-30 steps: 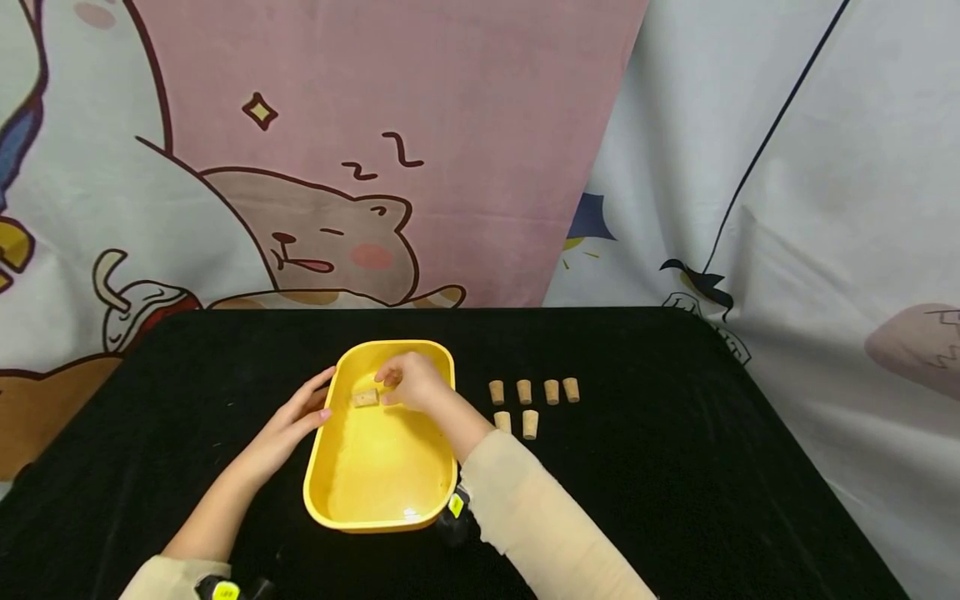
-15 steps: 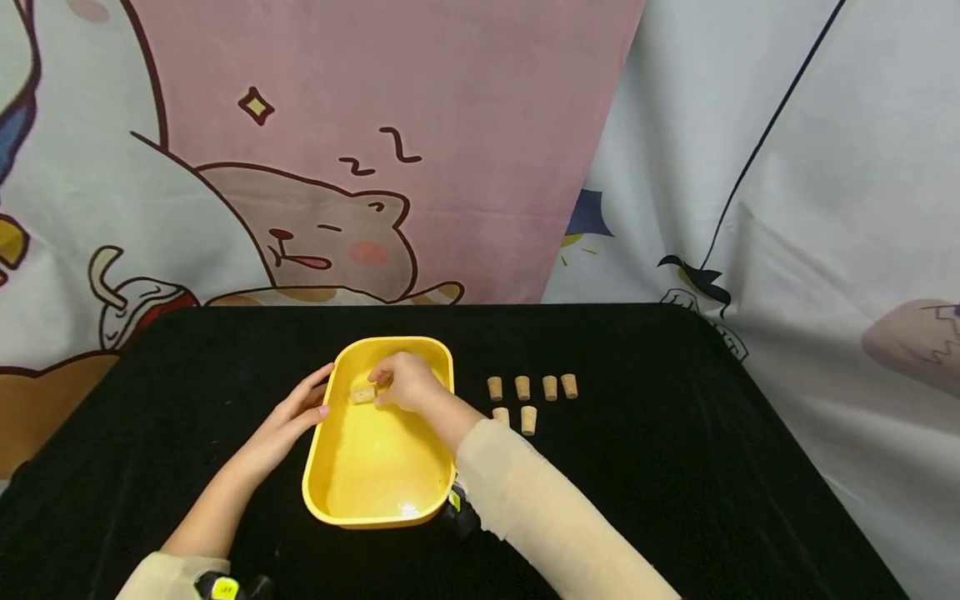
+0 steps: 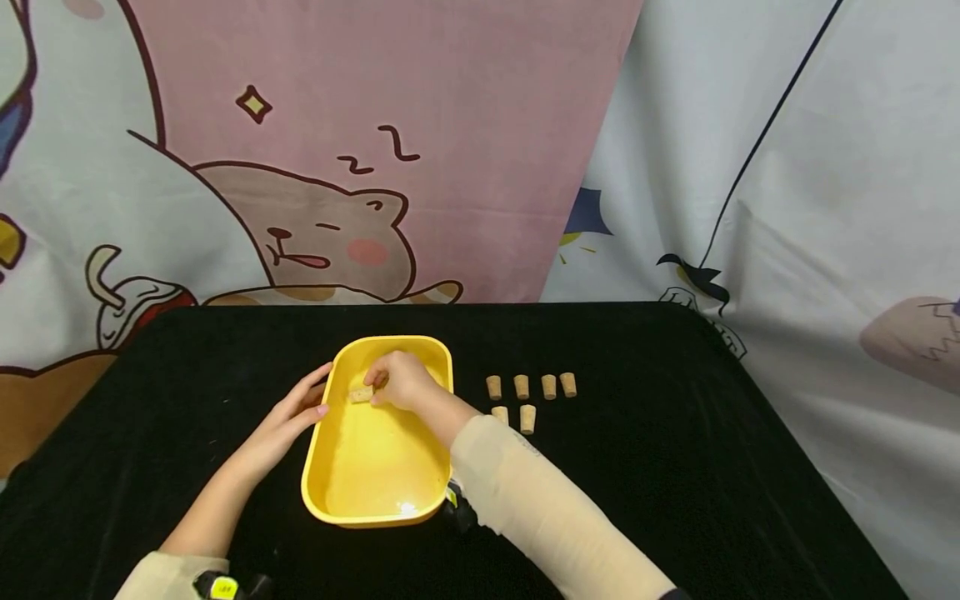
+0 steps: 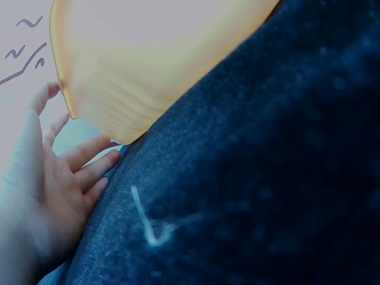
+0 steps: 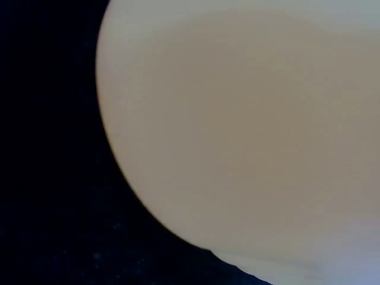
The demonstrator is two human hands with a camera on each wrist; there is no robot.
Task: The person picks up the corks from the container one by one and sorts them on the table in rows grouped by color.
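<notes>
A yellow plastic tray lies on the black cloth, and a light cork stopper is on its side near the tray's back left. My right hand reaches in over the right rim, with thumb and index finger pinching the cork's right end. Along the tray's left side, my left hand rests with its fingers loosely extended against the outer wall. In the left wrist view the left hand has its fingertips at the tray's wall. The right wrist view is mostly filled by a blurred pale surface, hiding the fingers.
Right of the tray several corks stand in a back row, with two more in front, one partly behind the right sleeve. A printed curtain hangs behind the black-covered table.
My right hand has moved slightly left, and its fingertips have closed on the cork's end. The left hand keeps its place at the tray. The head view has shifted a little.
</notes>
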